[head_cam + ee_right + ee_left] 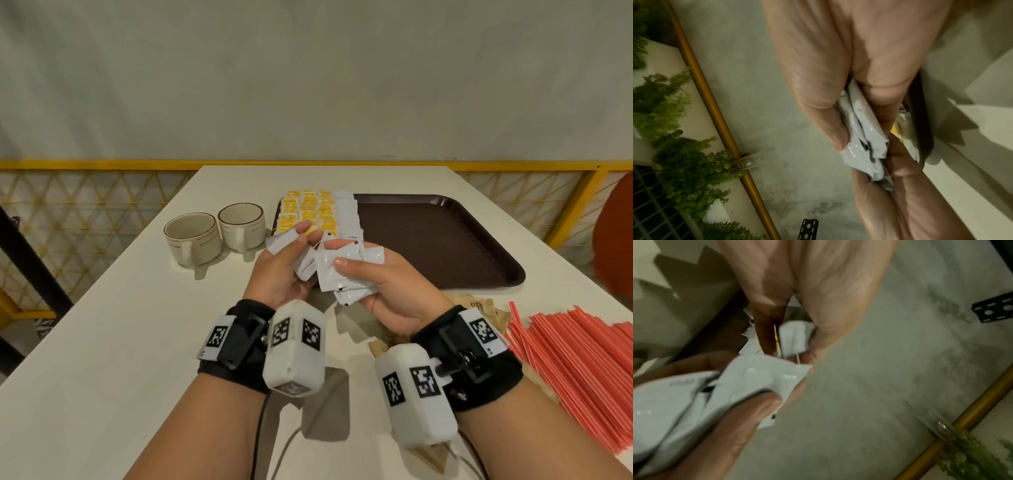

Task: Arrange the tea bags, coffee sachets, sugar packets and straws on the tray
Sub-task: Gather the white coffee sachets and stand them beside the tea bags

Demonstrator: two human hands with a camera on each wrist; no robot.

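Head view first: the white table (102, 342) carries everything, and the brown tray (445, 240) serves as the landmark. Most of the tray's floor is bare; only its left end is filled, with rows of yellow tea bags (308, 212) and, just right of them, one column of white coffee sachets (347, 216). Right of the tray's near corner lies a heap of red straws (575, 356); brown sugar packets (479, 308) lie at its near edge, partly hidden by the wrists. Left of the tray stand two cups (212, 233).

Both hands hover just in front of the tray's near-left corner. The right hand (387, 291) is clamped, thumb on top, round a fanned stack of sachets (342, 274); the left hand (284, 267) has its fingers curled round a few more (305, 263). The bare floor lies ahead and to the right, nearer the right hand, so that hand is probably the one to deal out the next column, each sachet's long axis matching the column already laid.
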